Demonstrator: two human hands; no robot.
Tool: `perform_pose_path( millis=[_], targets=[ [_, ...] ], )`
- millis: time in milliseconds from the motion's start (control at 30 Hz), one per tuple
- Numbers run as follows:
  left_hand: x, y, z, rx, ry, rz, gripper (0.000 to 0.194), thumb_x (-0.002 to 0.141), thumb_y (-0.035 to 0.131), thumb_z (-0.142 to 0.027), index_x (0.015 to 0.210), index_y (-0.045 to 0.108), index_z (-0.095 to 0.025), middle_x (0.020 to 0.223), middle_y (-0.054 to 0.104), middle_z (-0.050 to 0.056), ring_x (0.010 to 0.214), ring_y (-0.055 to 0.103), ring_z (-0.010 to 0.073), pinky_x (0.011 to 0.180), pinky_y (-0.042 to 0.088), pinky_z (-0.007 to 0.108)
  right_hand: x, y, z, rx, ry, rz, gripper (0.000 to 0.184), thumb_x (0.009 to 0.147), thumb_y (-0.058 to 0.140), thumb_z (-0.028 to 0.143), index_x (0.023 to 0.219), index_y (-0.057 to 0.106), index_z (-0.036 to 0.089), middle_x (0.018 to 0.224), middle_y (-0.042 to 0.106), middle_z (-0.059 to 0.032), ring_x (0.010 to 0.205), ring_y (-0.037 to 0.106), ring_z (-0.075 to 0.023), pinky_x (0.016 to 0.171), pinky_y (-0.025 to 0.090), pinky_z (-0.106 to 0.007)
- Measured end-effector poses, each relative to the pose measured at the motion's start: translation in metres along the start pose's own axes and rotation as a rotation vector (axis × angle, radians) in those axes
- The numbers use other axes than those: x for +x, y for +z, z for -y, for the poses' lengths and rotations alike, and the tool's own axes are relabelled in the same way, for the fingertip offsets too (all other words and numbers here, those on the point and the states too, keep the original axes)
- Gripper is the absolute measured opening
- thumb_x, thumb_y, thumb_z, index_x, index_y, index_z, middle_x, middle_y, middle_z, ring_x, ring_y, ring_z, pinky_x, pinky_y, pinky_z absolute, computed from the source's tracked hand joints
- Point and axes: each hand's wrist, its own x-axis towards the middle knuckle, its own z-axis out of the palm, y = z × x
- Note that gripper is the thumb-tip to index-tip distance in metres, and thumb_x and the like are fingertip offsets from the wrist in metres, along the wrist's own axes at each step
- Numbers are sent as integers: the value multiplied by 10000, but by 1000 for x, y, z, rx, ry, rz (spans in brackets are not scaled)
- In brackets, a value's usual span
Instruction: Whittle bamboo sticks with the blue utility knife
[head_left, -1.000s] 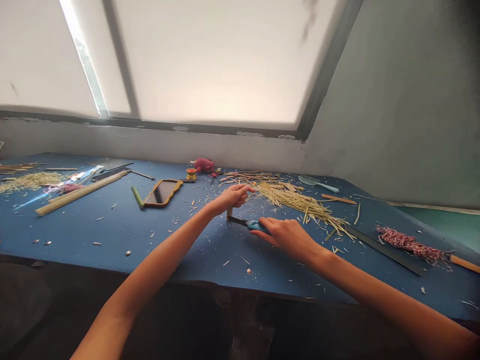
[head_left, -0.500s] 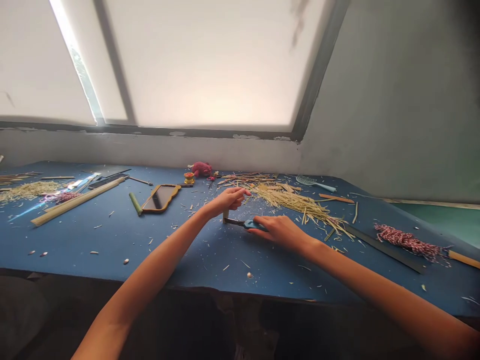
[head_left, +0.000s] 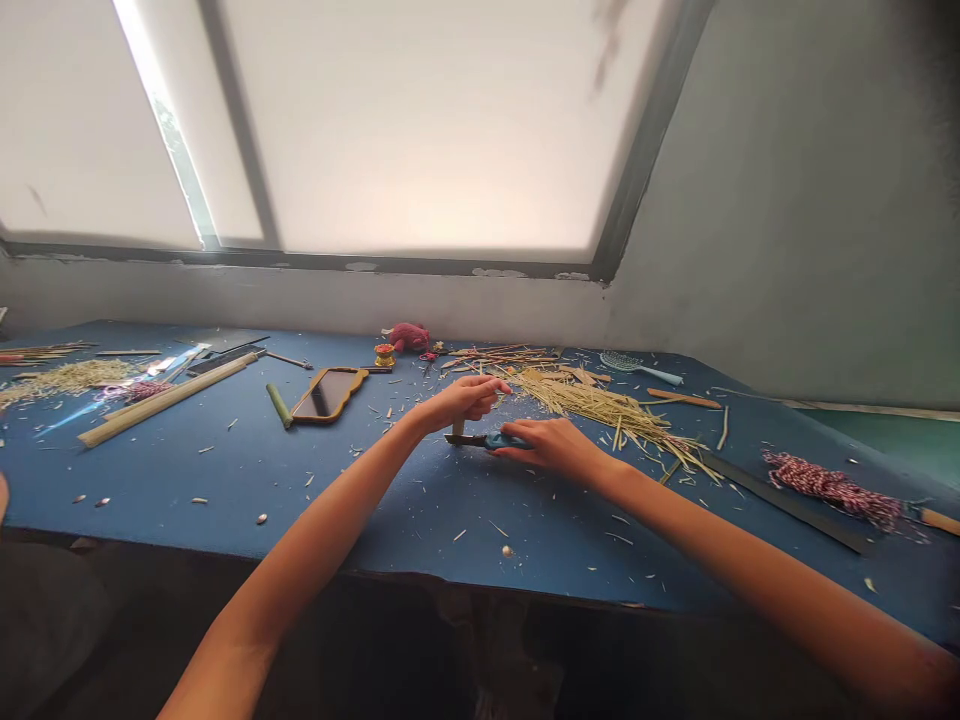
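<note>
My left hand [head_left: 471, 402] is closed around a short pale bamboo strip [head_left: 458, 427] that stands upright above the table. Only the lower end of the strip shows below my fingers. My right hand [head_left: 553, 447] grips a knife [head_left: 505, 440] by its blue handle. Its dark blade points left and lies across the strip, just below my left hand.
A pile of thin bamboo splints [head_left: 600, 405] lies behind my right hand. To the left are a gold-framed mirror [head_left: 358, 390], a green stick [head_left: 278, 406] and a long bamboo piece [head_left: 172, 397]. Red-and-white cord [head_left: 832, 488] and a dark flat strip [head_left: 784, 500] lie right.
The knife's tip now reaches past the strip to the left, where before it ended about at the strip. The whole view has shifted slightly. A skin-coloured shape appears at the left edge.
</note>
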Motion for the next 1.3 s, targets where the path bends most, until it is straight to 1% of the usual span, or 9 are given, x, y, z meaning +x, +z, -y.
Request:
perform_pose_path(
  millis=[133,267,367,533,667,833,967,1133,1300],
  targets=[
    [-3,0,-4,15,-19,-20,388,822,568,-504,956,567,-140,598,185,-84,472,156,53,439,137,186,1,-2,-1,-5,8,-4,479,924,283,603,941,589,236,843,675,-25,681,637,-161,508,261,-242],
    [-6,-1,-7,17,-34,-1,390,820,574,-504,942,568,-133,597,203,-82,468,173,47,438,145,181,-4,-11,-7,-3,4,5,492,920,279,612,960,596,237,843,683,-34,716,642,-172,532,292,-237],
    [-5,-1,-6,-20,-19,-16,374,819,586,-484,932,570,-128,592,210,-84,460,178,39,432,149,171,-7,-13,-9,-6,15,21,490,918,284,612,952,597,237,836,687,-36,729,645,-175,544,308,-239],
    [-1,-1,0,-30,-1,-63,342,826,583,-462,939,561,-140,586,194,-89,447,165,39,420,133,168,-2,-7,2,-19,56,20,491,923,278,605,961,603,239,795,688,-36,714,649,-187,530,289,-242],
    [-2,-2,0,-17,11,-44,351,840,558,-474,943,561,-139,589,193,-87,454,162,42,422,131,173,3,-4,9,-12,55,19,495,930,260,599,960,605,245,777,687,-30,706,649,-186,528,293,-243],
    [-4,-6,-2,-31,-22,3,355,831,580,-469,929,572,-128,584,199,-86,458,162,40,427,144,169,-6,-9,0,-36,56,4,512,925,264,607,1002,612,239,833,695,-42,722,651,-187,525,307,-244],
    [-3,-9,-1,-45,-34,-21,347,845,559,-468,932,563,-133,593,198,-83,460,163,41,425,146,171,-13,-12,-7,-33,54,-22,512,920,283,611,1002,617,232,842,696,-45,715,649,-180,521,322,-239],
    [-2,-11,3,-68,-1,-76,325,857,544,-450,943,545,-137,591,187,-86,460,153,46,418,141,170,-10,-15,-5,-28,45,-29,497,917,298,607,973,623,235,789,690,-30,676,645,-176,505,313,-242],
    [-1,-13,4,-55,-6,-45,331,839,560,-464,929,542,-145,584,197,-88,456,150,45,416,138,171,-13,-18,-5,-12,1,-20,438,925,326,574,983,621,255,803,688,-17,687,655,-174,514,328,-242]
  ],
)
